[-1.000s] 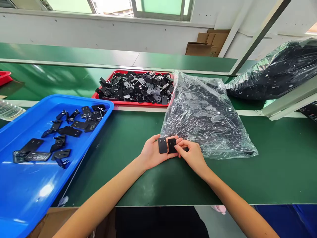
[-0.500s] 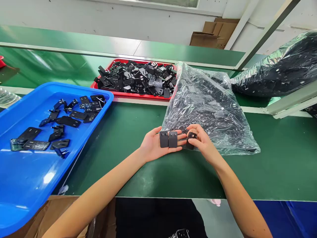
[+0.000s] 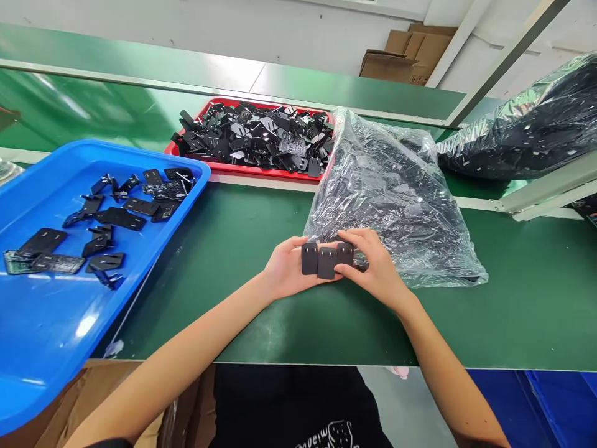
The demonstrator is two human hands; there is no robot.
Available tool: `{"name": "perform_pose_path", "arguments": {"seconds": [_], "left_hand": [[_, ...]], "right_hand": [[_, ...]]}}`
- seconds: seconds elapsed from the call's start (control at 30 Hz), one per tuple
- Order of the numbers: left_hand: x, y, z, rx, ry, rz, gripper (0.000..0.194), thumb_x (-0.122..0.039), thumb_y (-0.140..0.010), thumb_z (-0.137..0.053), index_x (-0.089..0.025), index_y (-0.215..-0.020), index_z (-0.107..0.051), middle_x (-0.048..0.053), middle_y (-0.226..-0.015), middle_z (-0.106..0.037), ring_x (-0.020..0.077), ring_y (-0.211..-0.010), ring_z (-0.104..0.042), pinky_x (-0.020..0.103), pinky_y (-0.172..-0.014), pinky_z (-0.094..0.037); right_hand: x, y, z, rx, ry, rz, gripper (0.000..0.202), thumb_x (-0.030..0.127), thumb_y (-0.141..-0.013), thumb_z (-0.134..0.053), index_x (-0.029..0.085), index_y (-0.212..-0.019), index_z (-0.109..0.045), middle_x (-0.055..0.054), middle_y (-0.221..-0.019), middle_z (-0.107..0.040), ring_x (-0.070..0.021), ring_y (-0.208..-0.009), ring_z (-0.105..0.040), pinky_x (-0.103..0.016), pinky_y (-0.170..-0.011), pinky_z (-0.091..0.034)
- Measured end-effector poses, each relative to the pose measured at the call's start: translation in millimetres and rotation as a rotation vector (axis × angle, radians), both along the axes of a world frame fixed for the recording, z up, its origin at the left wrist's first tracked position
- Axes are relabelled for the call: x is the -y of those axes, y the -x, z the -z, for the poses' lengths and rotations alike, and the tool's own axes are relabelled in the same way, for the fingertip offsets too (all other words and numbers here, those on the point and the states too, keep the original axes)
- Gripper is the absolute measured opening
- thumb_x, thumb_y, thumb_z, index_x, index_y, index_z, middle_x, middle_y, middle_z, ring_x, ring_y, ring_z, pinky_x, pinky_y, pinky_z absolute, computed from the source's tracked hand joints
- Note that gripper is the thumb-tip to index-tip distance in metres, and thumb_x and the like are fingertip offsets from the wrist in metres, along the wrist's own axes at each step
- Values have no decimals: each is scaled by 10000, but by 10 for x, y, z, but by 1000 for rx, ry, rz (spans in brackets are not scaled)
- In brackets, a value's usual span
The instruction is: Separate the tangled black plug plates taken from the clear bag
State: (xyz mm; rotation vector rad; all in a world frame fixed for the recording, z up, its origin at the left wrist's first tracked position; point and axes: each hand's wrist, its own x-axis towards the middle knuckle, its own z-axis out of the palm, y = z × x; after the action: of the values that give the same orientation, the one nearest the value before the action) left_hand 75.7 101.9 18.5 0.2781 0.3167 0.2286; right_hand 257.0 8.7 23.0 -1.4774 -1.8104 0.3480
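Observation:
My left hand (image 3: 285, 271) lies palm up above the green table, bearing black plug pieces side by side. One piece (image 3: 309, 259) is near the thumb, and a second piece (image 3: 327, 264) sits in the middle, slightly lower. My right hand (image 3: 373, 264) pinches a third piece (image 3: 345, 254) between thumb and fingers over the left fingers. That third piece is beside the middle one. Small metal prongs show on their upper parts. The left fingers are mostly hidden beneath the pieces and behind my right hand.
A blue tray (image 3: 51, 323) with several black parts stands at the left. Behind are a red tray (image 3: 261, 169) heaped with black parts and a clear plastic bag (image 3: 396, 211) of them. Another filled bag (image 3: 522, 140) lies at the back right, near a metal frame (image 3: 506, 62).
My right hand has moved left, bringing the third piece onto the left fingers beside the other two. The middle piece sits slightly lower. The camera view has shifted a little.

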Motion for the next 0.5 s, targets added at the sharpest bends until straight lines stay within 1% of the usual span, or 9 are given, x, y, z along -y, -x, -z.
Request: {"name": "perform_pose_path", "arguments": {"seconds": [0.07,0.13,0.23,0.37,0.5], "left_hand": [[-23,11,-8,13,-36,7,533,-360,-852,-392,-25,-1234,-553,205,-1147,-645,302,-1049,-611,450,-989,-385],[-44,23,-12,24,-61,-1,549,-368,-854,-383,-31,-1258,-540,202,-1148,-645,312,-1071,-599,460,-991,-377],[-57,33,-7,42,-80,4,545,-374,-853,-377,-38,-1243,-554,199,-1130,-651,323,-1064,-598,480,-985,-373],[-51,31,3,33,-71,39,507,-384,-851,-391,-49,-1173,-596,184,-1087,-666,312,-1032,-609,449,-958,-393],[-47,33,3,49,-43,58,461,-372,-853,-404,-43,-1099,-614,183,-1046,-674,305,-1018,-616,438,-949,-401]], "right_hand": [[9,-26,-5,29,27,-57,629,318,-806,-703,274,-1360,-408,-95,-1274,-482,-281,-1181,-447,-489,-997,-422],[13,-34,-1,55,51,-88,708,326,-773,-737,278,-1376,-368,-98,-1317,-456,-294,-1220,-416,-509,-1021,-403],[4,-19,31,53,59,-91,693,326,-763,-744,285,-1346,-372,-97,-1301,-464,-301,-1208,-424,-528,-1009,-408],[-8,9,68,41,33,-82,629,318,-765,-743,264,-1290,-402,-103,-1236,-489,-295,-1152,-453,-513,-964,-438],[-5,25,53,30,18,-95,574,287,-769,-733,259,-1252,-424,-101,-1194,-501,-288,-1120,-466,-498,-946,-446]]}}
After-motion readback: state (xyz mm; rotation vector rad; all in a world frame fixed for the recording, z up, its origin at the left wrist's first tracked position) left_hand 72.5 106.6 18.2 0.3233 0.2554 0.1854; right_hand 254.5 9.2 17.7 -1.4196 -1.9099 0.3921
